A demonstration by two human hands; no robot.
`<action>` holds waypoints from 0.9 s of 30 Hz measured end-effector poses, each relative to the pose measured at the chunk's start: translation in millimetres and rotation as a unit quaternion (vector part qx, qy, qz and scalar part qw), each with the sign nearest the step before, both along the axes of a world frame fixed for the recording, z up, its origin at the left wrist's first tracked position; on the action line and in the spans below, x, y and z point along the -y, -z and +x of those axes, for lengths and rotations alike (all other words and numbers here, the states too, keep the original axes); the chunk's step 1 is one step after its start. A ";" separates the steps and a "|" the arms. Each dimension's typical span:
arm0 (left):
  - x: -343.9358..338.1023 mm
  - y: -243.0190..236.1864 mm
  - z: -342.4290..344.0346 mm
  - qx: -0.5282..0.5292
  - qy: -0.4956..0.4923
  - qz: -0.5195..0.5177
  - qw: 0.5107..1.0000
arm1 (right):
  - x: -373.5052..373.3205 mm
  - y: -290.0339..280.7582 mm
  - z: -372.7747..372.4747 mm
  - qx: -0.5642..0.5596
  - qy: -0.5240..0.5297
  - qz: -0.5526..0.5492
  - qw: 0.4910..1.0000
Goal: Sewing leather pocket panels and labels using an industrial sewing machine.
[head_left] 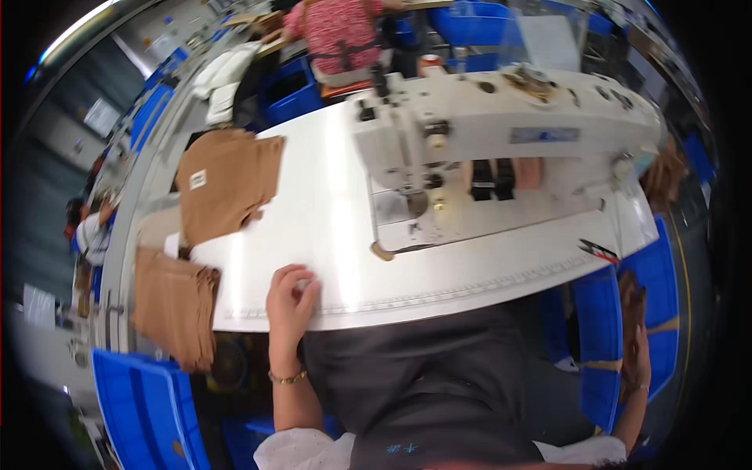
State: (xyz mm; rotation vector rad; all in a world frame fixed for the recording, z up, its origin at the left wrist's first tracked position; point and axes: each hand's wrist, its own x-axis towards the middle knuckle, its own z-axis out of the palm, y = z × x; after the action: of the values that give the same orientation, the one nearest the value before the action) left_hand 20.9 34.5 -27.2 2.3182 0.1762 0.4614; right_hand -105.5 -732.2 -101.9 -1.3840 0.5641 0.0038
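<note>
My left hand (291, 301) is over the front edge of the white sewing table (313, 196), beside the ruler strip (439, 296). Its fingers are loosely curled, the thumb stands apart, and nothing shows in them. At the far right my right hand (641, 362) reaches down into a blue bin (599, 345). Its fingers are stretched out along a brown piece of fabric (631, 305); the thumb side is hidden. A white sewing machine (540, 110) stands on the table, with no fabric visible under its needle area.
Brown fabric pieces (227, 184) lie at the table's left, and a folded brown stack (176, 305) hangs over the corner. Red-and-black thread snips (598, 251) lie at the right edge. Another blue bin (141, 407) stands lower left. A person in pink (341, 35) sits beyond the table.
</note>
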 end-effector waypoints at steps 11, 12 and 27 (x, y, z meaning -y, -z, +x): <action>-129.5 -17.3 63.3 0.048 -0.125 0.189 0.973 | 5.1 41.1 73.0 -0.110 -0.099 0.041 0.988; -145.4 -15.4 73.2 0.037 -0.147 0.174 0.973 | 9.5 43.8 73.7 -0.123 -0.103 0.020 0.987; -239.7 -3.1 116.9 0.009 -0.181 0.081 0.980 | 44.1 -8.9 89.8 0.032 0.096 -0.538 0.837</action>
State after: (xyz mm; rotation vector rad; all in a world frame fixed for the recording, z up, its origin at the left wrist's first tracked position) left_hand 137.8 274.2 -24.2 2.4454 0.5781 0.6989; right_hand -15.7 -776.3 -93.1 -2.3999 0.6754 -0.6067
